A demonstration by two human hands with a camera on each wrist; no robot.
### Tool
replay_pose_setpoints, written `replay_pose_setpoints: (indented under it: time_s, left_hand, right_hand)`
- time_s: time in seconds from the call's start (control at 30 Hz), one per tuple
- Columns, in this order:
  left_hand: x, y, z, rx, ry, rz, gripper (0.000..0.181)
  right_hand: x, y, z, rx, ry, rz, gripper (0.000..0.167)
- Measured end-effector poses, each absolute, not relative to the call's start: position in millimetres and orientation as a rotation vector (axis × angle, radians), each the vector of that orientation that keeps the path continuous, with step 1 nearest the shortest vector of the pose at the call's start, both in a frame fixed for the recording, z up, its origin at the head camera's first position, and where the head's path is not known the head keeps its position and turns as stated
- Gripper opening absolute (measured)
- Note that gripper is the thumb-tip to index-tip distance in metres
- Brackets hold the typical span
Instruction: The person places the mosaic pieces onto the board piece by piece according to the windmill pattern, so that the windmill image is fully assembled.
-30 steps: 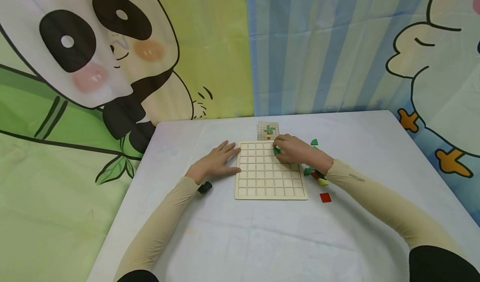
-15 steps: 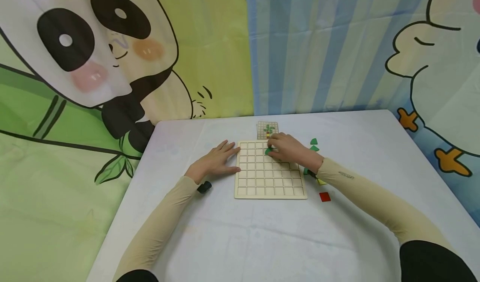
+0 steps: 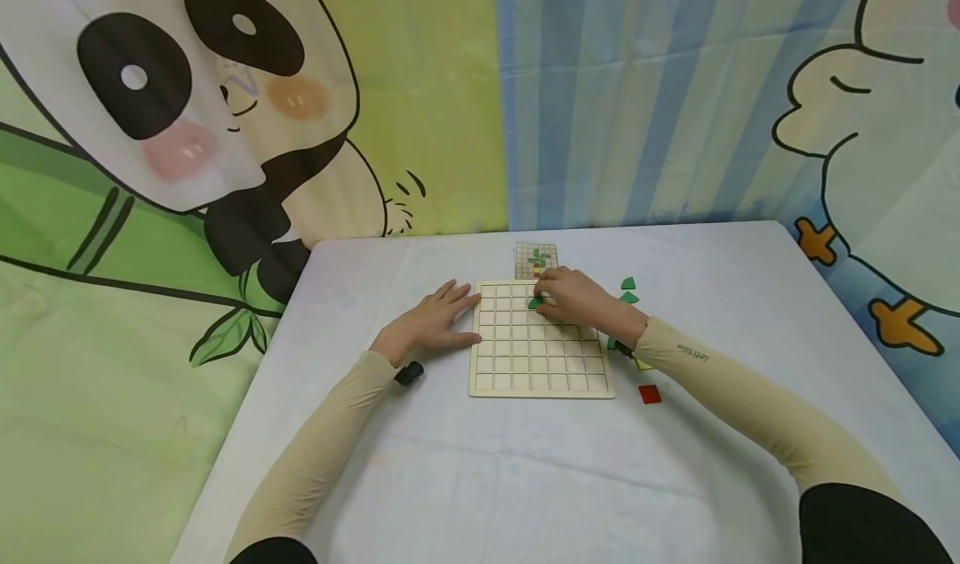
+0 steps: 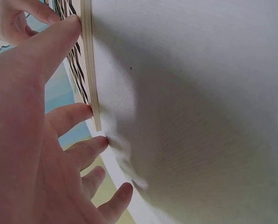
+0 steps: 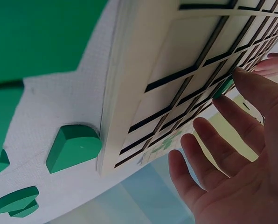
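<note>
A pale wooden board point(image 3: 542, 381) with a raised grid lies on the white table. My left hand point(image 3: 431, 321) lies flat at its left side, thumb and a fingertip touching the edge; in the left wrist view the fingers of that hand point(image 4: 50, 135) are spread along the board's side. Over the board's upper part, my right hand point(image 3: 576, 296) pinches a green piece point(image 3: 535, 302) between thumb and forefinger. The right wrist view shows this green piece point(image 5: 224, 87) at a grid cell, the other fingers of the right hand point(image 5: 237, 154) loosely extended.
A small pattern card point(image 3: 525, 261) lies behind the board. To the right are green pieces point(image 3: 628, 296), a yellow piece point(image 3: 643, 364) partly behind the right sleeve, and a red square point(image 3: 649, 394). A printed cloth point(image 3: 420, 89) hangs behind the table.
My right hand has moved a little to the left over the board with the green piece pinched in it. The left hand has stayed at the board's left edge.
</note>
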State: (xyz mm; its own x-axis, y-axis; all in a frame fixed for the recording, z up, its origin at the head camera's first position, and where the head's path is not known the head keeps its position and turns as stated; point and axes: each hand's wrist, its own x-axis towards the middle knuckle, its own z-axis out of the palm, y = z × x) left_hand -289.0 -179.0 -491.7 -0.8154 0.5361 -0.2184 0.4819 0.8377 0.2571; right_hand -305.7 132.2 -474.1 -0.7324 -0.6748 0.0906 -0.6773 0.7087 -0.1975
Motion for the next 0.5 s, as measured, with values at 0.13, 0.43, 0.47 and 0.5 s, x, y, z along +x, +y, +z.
replay_pose_setpoints:
  time_s: [0.13,0.43,0.47,0.5]
  left_hand:
    - [-288.9,-178.8,-490.4,0.776,2.734,0.269,0.091]
    - [-290.7,-178.4,-491.3,0.776,2.730,0.264,0.091]
    - [-290.6,-178.3,-491.2,0.775,2.729,0.263,0.091]
    - [-290.7,-178.3,-491.4,0.772,2.728,0.264,0.091]
  right_hand:
    - [-305.7,133.1,-475.0,1.155,-2.883,0.353,0.028]
    - [-306.5,134.2,-477.7,1.152,-2.874,0.395,0.028]
    - [-306.3,134.4,-477.6,1.155,-2.875,0.395,0.028]
    - [-306.4,134.4,-478.0,1.156,-2.876,0.395,0.028]
